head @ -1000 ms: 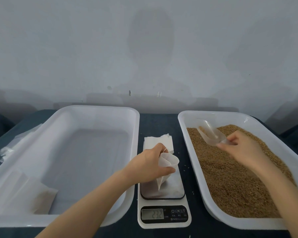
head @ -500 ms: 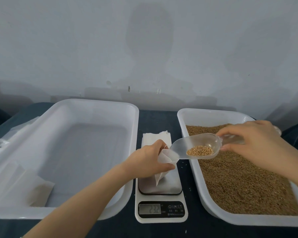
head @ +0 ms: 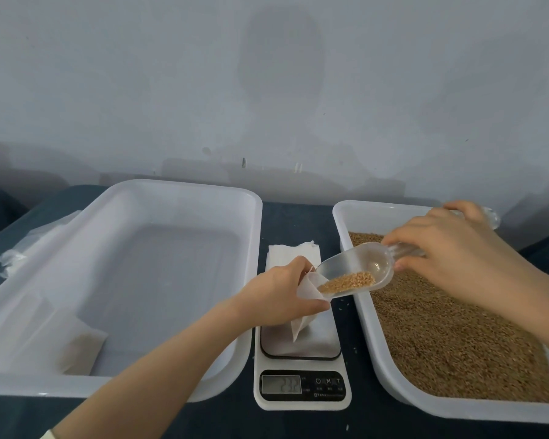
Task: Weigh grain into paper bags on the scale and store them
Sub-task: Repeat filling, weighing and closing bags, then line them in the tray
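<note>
A white paper bag (head: 305, 324) stands on the steel plate of the digital scale (head: 301, 388), whose display reads about 23. My left hand (head: 282, 293) grips the bag's open top. My right hand (head: 450, 258) holds the handle of a clear plastic scoop (head: 358, 267), tilted down to the left, its lip at the bag's mouth. A small heap of brown grain (head: 346, 282) lies in the scoop's lower end. The white tray (head: 355, 213) on the right holds the loose grain (head: 457, 337).
A big white tray (head: 184, 191) sits left of the scale, with a filled paper bag (head: 80, 350) in its near left corner. A stack of flat white bags (head: 286, 253) lies behind the scale. Clear plastic wrap (head: 23, 251) lies at the far left.
My right hand lifted the scoop out of the grain tray, carried it left to the bag, and tilted it so the grain slid toward the lip. My left hand kept hold of the bag.
</note>
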The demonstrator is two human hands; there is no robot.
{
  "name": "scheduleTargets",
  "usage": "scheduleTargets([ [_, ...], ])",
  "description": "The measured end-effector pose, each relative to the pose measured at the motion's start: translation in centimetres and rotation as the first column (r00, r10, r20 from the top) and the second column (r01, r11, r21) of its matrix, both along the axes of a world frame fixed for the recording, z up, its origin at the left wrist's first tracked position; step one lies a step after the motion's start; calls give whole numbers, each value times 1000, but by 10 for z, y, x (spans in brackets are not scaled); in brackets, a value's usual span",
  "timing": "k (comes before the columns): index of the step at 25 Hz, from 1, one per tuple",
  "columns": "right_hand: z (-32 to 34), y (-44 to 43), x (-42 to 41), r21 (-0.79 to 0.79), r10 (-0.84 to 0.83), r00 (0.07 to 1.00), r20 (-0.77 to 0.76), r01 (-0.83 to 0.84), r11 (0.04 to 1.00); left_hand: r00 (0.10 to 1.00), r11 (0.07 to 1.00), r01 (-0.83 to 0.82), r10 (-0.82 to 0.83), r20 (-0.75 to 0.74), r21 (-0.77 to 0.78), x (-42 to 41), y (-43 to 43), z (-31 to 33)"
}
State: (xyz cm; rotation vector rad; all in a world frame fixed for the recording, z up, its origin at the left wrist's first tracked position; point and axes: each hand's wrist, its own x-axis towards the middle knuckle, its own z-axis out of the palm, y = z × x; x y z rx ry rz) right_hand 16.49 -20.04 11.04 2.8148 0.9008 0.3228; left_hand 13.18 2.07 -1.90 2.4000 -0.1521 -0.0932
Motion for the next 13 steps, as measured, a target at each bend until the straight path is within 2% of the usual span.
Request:
scheduleTargets([
  [3,5,8,-5,-60,20,999,48,-17,998,1000,1000,-8,8,1,2,-1,-1,1],
  [5,5,14,-8,-102,106,986,132,-92,990,1000,1000,-15,15,3,0,-1,-1,2],
  [8,1,16,-12,-88,227,926,301,-210,974,1000,1000,-21,21,-2,-11,-1,-1,3],
  [10,-2,17,-15,-131,260,876,406,-225,965,1000,1000,-19,19,-1,-8,-2,-1,2],
  [13,-5,21,-18,-178,292,834,468,-235,956,1000,1000,-15,15,1,-4,-1,0,1],
])
